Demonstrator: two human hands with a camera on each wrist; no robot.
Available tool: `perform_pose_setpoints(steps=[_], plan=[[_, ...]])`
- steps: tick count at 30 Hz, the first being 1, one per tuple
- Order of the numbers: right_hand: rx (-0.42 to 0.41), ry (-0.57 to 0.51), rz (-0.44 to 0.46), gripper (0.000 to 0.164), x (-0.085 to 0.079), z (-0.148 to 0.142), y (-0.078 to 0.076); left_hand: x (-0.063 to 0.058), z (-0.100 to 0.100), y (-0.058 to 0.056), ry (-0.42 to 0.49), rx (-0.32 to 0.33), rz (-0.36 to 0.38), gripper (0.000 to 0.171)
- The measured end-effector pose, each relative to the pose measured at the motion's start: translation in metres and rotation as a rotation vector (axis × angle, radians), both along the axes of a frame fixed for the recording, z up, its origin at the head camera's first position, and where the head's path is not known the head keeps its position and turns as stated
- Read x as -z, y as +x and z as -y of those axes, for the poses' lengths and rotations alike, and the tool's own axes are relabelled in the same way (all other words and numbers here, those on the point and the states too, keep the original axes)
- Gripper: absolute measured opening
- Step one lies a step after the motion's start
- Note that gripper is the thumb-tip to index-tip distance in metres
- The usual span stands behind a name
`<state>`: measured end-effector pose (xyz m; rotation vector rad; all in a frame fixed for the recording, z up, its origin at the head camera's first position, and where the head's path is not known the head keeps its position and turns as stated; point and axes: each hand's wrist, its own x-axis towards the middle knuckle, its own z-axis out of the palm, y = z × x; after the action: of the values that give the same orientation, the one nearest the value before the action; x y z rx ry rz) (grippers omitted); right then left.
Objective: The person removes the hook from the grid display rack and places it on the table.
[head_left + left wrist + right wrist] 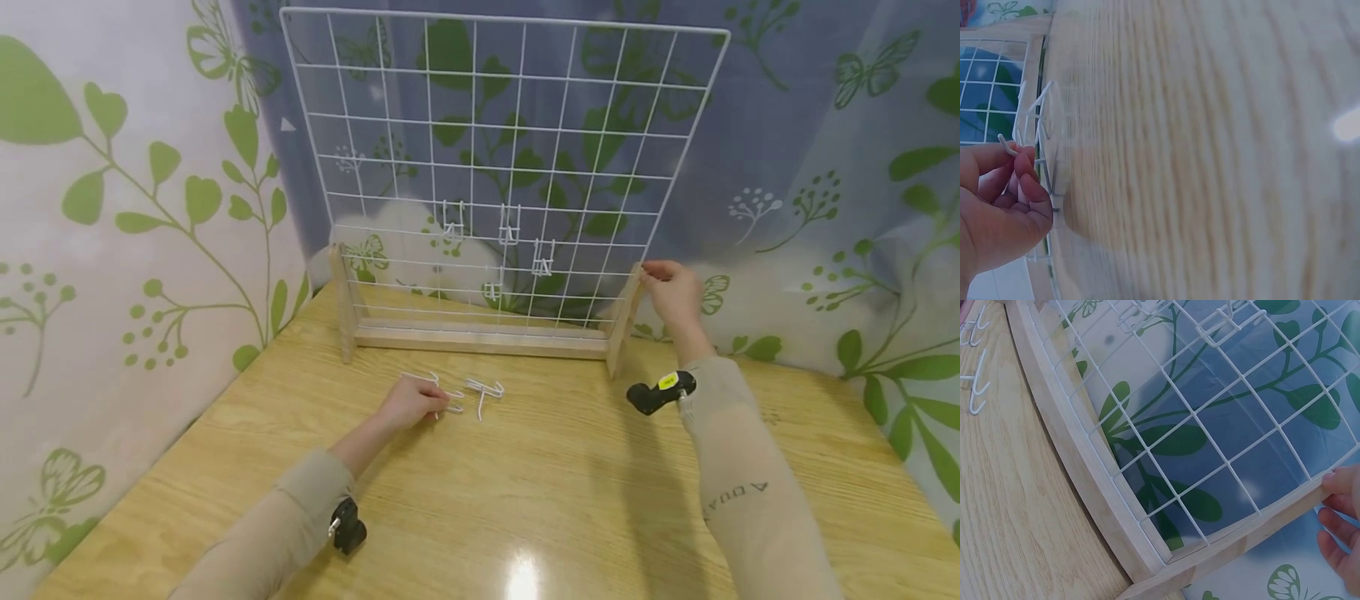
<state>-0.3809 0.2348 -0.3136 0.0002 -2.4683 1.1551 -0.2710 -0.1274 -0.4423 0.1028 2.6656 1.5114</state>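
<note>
My left hand (411, 403) is low over the table, its thumb and fingers pinching a white wire hook (1007, 145); most of that hook is hidden by the fingers. Close by on the table lie other white hooks, one of them just to the right of the hand (485, 389). A white wire grid panel (495, 129) stands upright in a wooden stand (480, 340). Several hooks hang on its lower middle part, among them one right of centre (543, 260). At the top of the stand's right post, my right hand (675, 293) grips the wood between thumb and fingers.
The wooden table (525, 483) spreads out in front of the stand. Behind the grid and to the left hangs a leaf-patterned curtain (150, 167). Both forearms carry small black wrist cameras, one on the right sleeve (660, 392).
</note>
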Motion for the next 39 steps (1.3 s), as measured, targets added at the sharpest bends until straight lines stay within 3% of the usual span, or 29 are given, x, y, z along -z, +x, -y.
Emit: perform_pose_setpoints(steps=[22,39], plan=[[0.004,0.027,0.013,0.029,0.0022,-0.0005,0.0008,0.0021,-0.0034,0.0054,0.044,0.0,0.012,0.007],[0.013,0.018,0.006,0.028,-0.0002,0.0012,0.0006,0.0015,-0.0029,0.004,-0.048,-0.017,-0.027,0.011]])
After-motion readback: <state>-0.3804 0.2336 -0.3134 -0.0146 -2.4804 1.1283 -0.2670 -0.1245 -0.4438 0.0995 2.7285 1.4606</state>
